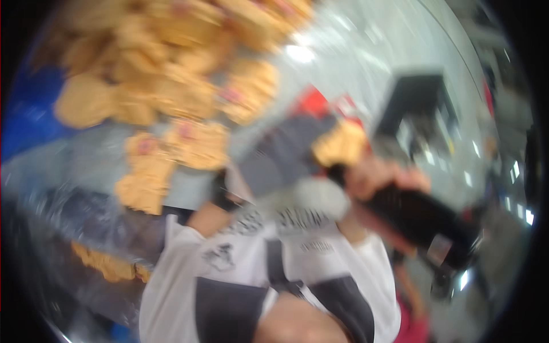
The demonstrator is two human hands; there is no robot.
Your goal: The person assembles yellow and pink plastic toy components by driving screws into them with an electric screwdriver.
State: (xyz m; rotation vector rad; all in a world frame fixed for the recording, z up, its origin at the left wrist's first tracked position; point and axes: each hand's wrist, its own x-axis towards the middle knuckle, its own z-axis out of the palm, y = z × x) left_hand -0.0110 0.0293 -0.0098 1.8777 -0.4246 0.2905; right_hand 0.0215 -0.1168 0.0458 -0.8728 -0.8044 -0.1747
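Right hand (380,174) right beside a yellow-orange piece (340,144), grip too blurred to tell; left hand (238,184) by grey cloth (286,151), openness unclear; beyond, a dark boxlike shape (416,103), contents smeared.

A heap of pieces (171,80) lies far left on the table (349,57); a box-like object (416,94), right.

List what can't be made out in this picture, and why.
All in the head view:
Left hand: mostly lost in blur beside the dark grey item; its grip is unclear.
Right hand: motion blur hides whether it grips the small orange piece.
Long black object: too blurred to identify.
Orange pile: cut off by the top edge.
Red item: blurred, its shape indistinct.
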